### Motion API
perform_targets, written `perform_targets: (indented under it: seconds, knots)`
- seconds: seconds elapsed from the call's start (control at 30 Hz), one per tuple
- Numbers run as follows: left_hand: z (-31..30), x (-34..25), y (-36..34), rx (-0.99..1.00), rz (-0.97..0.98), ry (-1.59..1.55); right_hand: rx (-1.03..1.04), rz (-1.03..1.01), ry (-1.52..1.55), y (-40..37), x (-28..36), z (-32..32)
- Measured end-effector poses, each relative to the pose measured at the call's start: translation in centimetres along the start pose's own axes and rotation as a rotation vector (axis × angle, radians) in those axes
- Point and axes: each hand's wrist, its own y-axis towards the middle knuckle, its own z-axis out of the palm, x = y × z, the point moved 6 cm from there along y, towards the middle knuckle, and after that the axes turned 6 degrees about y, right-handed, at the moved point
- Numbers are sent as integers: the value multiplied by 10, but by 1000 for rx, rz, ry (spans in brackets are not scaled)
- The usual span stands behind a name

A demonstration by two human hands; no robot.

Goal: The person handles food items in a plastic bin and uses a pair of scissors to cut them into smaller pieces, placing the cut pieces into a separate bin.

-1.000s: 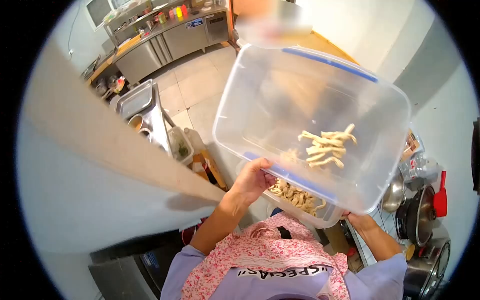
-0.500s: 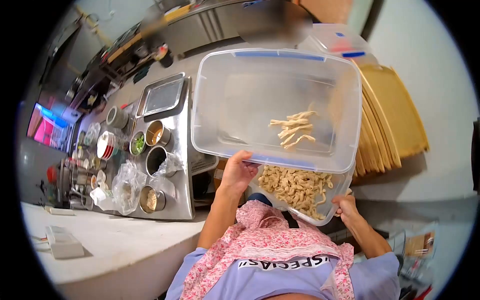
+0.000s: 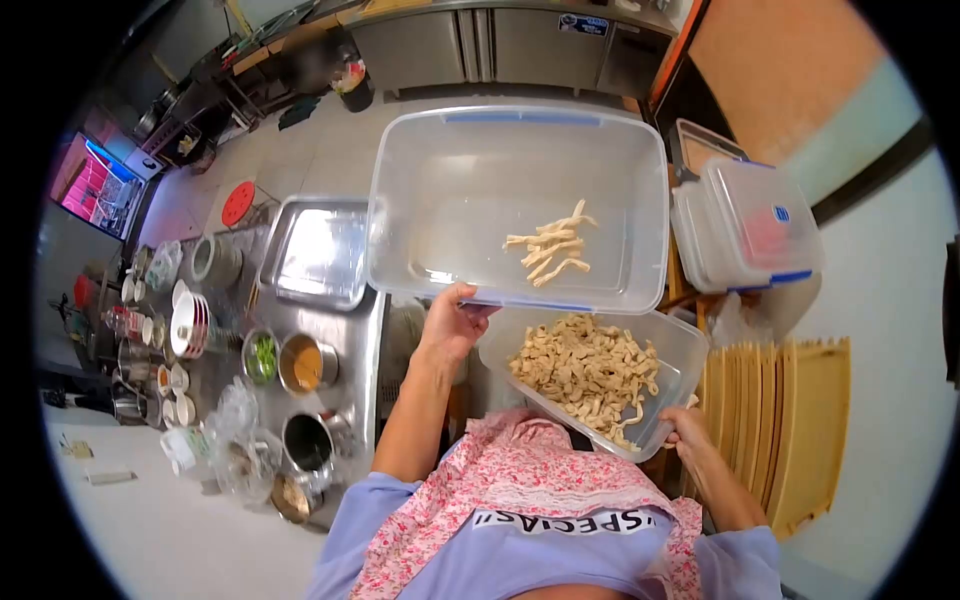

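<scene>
Head view: my left hand (image 3: 455,320) pinches the near rim of the big tub (image 3: 450,180), leaned on the small tub (image 3: 688,352) of dough strips (image 3: 585,370) so one hand seems enough; my right hand (image 3: 685,425) grips that tub's near corner.

Two hands show, a left hand (image 3: 452,325) and a right hand (image 3: 685,428), along with two open clear plastic containers, an upper container (image 3: 450,200) and a lower container (image 3: 685,352). At least two lidded plastic boxes (image 3: 760,215) stand to the right. The steel counter (image 3: 360,345) carries four round metal pots (image 3: 305,365) and one flat steel tray (image 3: 320,250).
</scene>
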Motion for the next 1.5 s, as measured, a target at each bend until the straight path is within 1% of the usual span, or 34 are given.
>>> perform_targets:
  seconds: [0.1,0.17,0.2,0.23,0.3,0.37,0.43,0.5,0.53,0.57,0.63,0.77,0.83,0.9,0.93,0.97,1.0,1.07,1.2,1.33,1.37,1.4,1.43,1.5]
  knots:
    - [16,-46,68,9,-2,-35,-18,-12,52,55,51,36]
    - [24,-64,106,15,-1,-68,-9,-11,91,92,77,57]
    - [30,-73,122,0,-11,-94,-3,-31,69,114,95,70]
    - [28,-74,125,-24,-30,-120,0,-38,47,124,98,78]
    - [31,-90,154,-37,-13,-124,9,-59,4,164,133,97]
    - [36,-124,179,-54,28,-133,25,-101,10,212,166,133]
    - [21,-155,204,-109,48,-147,-28,-50,15,247,202,175]
    - [14,-179,220,-168,76,-160,28,-225,98,296,227,210]
    - [8,-190,234,-188,104,-160,42,-157,-3,328,236,221]
    - [3,-202,245,-240,130,-170,-12,-7,-100,346,250,234]
    - [-6,-225,266,-322,155,-177,43,-17,-134,391,280,266]
    - [-42,-257,296,-378,228,-238,66,47,-251,465,311,332]
    - [-61,-290,335,-386,267,-258,85,49,-293,502,341,384]
    - [-82,-329,350,-398,305,-310,91,42,-343,527,378,436]
    - [-105,-366,365,-409,321,-364,88,31,-383,536,403,474]
    - [-120,-390,370,-429,336,-377,97,37,-398,548,415,500]
    - [-130,-395,369,-433,359,-397,113,46,-403,557,420,521]
    - [-150,-437,381,-484,375,-444,136,60,-438,580,443,578]
    - [-209,-506,422,-536,405,-505,203,51,-502,637,480,697]
    - [-272,-564,465,-540,468,-617,315,44,-578,703,510,815]
    - [-285,-586,465,-542,501,-615,335,52,-576,706,517,850]
    - [-294,-610,468,-538,545,-602,363,54,-561,670,536,905]
    - [-306,-633,470,-592,553,-636,391,65,-539,648,546,956]
    - [-327,-662,475,-699,553,-734,414,134,-571,669,552,1034]
